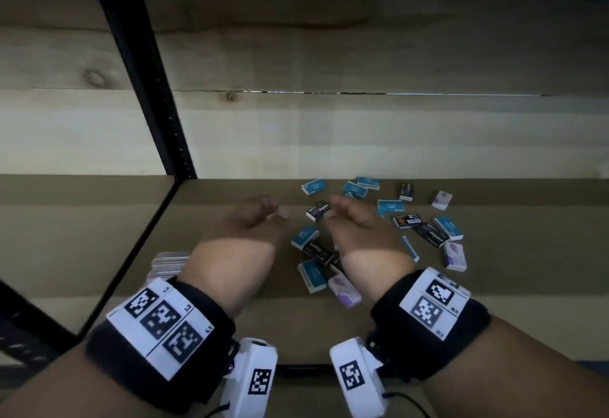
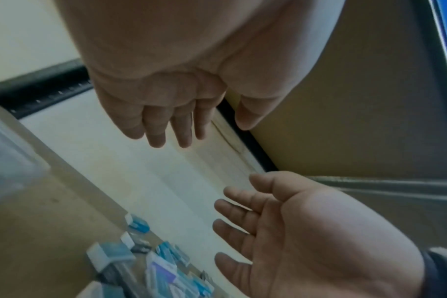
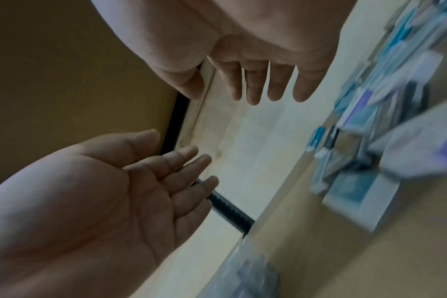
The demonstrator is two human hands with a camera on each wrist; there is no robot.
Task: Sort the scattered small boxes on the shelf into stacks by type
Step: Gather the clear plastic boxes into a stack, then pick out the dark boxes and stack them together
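Note:
Small boxes lie scattered on the brown shelf (image 1: 99, 236): several blue boxes (image 1: 390, 205), black boxes (image 1: 318, 210) and white-and-purple boxes (image 1: 454, 255). Both hands hover above the shelf's middle, palms facing each other, fingers relaxed and empty. My left hand (image 1: 275, 211) is to the left of the pile. My right hand (image 1: 333, 208) is over its left part, beside a black box. In the left wrist view my left hand (image 2: 171, 133) is at the top, with blurred boxes (image 2: 161, 266) below. The right wrist view shows my right hand (image 3: 258, 90) bare, with boxes (image 3: 365, 125) at the right.
A short stack of pale boxes (image 1: 168, 261) stands at the left, partly hidden by my left wrist. A black upright post (image 1: 155, 88) rises at the back left. A pale wooden board wall (image 1: 362, 55) closes the back. Bare shelf lies left of the post.

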